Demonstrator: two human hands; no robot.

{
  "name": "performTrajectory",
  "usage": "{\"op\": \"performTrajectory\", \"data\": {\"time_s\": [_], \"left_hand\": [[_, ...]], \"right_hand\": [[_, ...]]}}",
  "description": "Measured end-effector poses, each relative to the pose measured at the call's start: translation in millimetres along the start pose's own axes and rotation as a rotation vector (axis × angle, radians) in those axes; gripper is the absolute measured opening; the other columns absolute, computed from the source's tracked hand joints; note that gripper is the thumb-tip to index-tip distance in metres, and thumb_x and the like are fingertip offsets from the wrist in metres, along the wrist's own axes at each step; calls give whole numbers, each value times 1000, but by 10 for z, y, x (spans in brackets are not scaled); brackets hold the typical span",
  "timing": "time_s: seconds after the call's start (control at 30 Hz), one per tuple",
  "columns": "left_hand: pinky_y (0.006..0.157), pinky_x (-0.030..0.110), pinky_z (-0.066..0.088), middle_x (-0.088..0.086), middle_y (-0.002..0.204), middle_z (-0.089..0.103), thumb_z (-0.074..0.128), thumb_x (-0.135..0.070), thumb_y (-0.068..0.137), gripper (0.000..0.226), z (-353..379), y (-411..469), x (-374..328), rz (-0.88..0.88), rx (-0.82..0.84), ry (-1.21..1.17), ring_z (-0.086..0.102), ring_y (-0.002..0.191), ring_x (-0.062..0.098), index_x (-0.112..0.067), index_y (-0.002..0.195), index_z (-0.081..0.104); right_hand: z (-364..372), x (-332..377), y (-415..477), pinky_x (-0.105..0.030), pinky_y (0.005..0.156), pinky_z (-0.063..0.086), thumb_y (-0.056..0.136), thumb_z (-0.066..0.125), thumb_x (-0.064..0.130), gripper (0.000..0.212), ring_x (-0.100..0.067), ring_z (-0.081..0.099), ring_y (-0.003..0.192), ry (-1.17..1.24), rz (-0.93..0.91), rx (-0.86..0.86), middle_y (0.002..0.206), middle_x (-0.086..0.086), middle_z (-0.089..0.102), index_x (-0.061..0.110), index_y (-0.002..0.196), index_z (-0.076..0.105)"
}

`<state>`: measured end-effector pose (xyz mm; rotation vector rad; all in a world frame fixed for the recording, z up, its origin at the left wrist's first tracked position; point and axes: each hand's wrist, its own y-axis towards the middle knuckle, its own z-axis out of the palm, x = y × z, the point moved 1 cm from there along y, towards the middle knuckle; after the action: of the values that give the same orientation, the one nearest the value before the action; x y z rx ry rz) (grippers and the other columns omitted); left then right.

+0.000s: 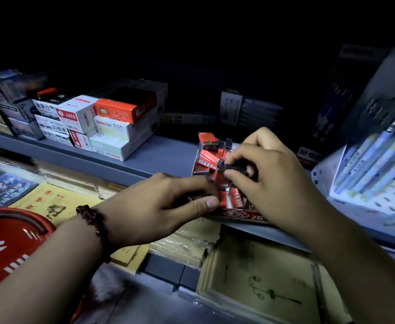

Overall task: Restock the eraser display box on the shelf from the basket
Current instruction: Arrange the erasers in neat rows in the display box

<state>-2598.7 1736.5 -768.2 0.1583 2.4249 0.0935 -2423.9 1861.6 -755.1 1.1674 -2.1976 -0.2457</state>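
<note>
The red basket (11, 239) sits below and left of the left hand's wrist. The left hand (159, 206), fingers curled, pinches a red-sleeved eraser (223, 198) between thumb and fingertips at the near edge of the eraser display box (241, 215). The box stands on the shelf (163, 155), just beyond both hands. To its right, the right hand (273, 174) pinches a dark eraser (234, 168) over the jumbled pile (209, 157) in the box. These erasers look small, light and firm, with slick sleeves. A pinch across the long sides should steer each one flat into a gap.
</note>
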Motion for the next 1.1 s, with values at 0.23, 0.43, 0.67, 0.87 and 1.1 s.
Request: {"op": "performTrajectory", "data": {"time_s": [0.23, 0.43, 0.67, 0.87, 1.1], "left_hand": [[64, 24, 49, -17, 74, 63, 49, -56, 99, 35, -37, -34, 54, -27, 56, -257, 56, 66, 2, -49, 131, 62], [55, 30, 44, 3, 76, 66, 60, -38, 98, 22, -153, 3, 73, -19, -275, -388, 52, 63, 14, -30, 112, 74], [80, 68, 55, 10, 96, 73, 80, -30, 79, 31, 29, 84, 10, -78, -384, -568, 64, 88, 55, -18, 106, 73], [87, 67, 52, 22, 94, 73, 81, -22, 82, 15, 25, 68, 8, -71, -396, -687, 65, 80, 44, -20, 96, 76], [74, 35, 60, 4, 84, 75, 77, -15, 78, 20, 18, 58, 7, -45, -366, -765, 64, 79, 26, -15, 97, 75]], "right_hand": [[-22, -45, 47, -9, 62, 38, 88, 78, 14, 6, -5, 54, 64, 194, 74, -116, 86, 4, 59, 17, 85, 73], [-81, -19, 62, -12, 56, 43, 88, 79, 14, 9, -6, 52, 56, 373, 130, -103, 69, 1, 66, 22, 84, 76], [-141, 122, 33, -39, 69, 58, 85, 81, 19, 8, -28, 69, 74, 540, 131, -132, 77, -5, 75, 26, 86, 79], [-196, 199, -12, -19, 57, 50, 85, 81, 16, 6, -22, 63, 64, 615, 141, -79, 76, -6, 73, 22, 86, 78], [-139, 207, -36, -50, 70, 57, 84, 81, 18, 8, -37, 67, 75, 604, 139, -67, 79, -9, 73, 25, 88, 77]]}}
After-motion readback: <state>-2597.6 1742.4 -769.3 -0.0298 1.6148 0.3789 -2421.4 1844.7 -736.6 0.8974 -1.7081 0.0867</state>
